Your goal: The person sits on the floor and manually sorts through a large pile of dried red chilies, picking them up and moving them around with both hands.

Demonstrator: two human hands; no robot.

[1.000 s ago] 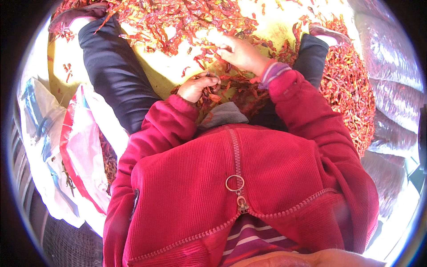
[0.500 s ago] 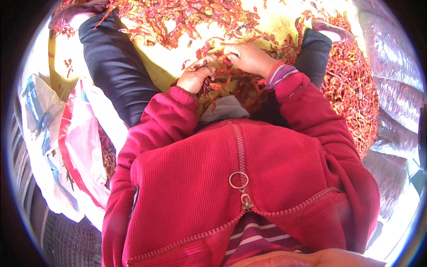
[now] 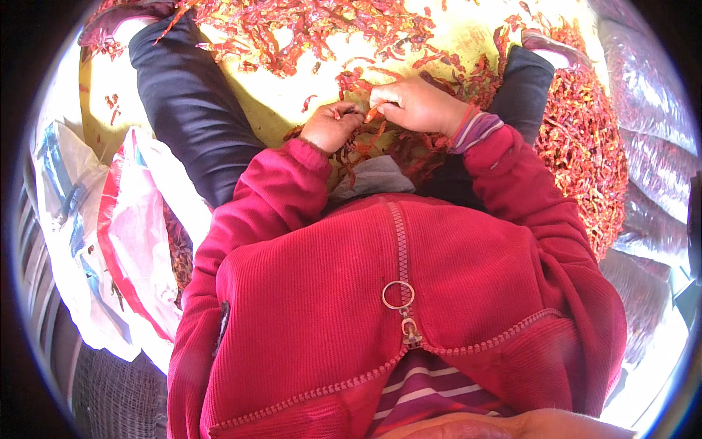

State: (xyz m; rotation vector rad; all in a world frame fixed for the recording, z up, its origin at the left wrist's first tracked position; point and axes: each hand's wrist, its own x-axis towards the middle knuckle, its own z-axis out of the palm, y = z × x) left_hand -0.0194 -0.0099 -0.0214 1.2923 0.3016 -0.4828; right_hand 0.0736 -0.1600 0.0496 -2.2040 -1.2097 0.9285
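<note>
Both hands meet over my lap, fingertips almost touching. My left hand (image 3: 333, 128) is closed, its thumb and fingers pressed together around dried chillies that partly show below its palm. Between the thumb and finger of my right hand (image 3: 420, 106) is an orange-red dried chilli (image 3: 374, 115), its tip toward the left hand. More dried chillies (image 3: 358, 152) hang or lie beneath the hands, and I cannot tell which of these are gripped. Past the fingers, loose red chillies (image 3: 351, 82) lie on the yellow sheet (image 3: 270, 110).
A broad spread of dried chillies (image 3: 307, 29) covers the far sheet. To the right, beyond my leg (image 3: 526, 91), is a dense heap (image 3: 581, 154) beside shiny plastic sacks (image 3: 654, 154). At left, a white and red bag (image 3: 139, 219) stands open with dark red contents.
My hands have come closer together, the left moving slightly right and the right shifting slightly right and nearer. The right fingers now pinch a chilli beside the left fingertips.
</note>
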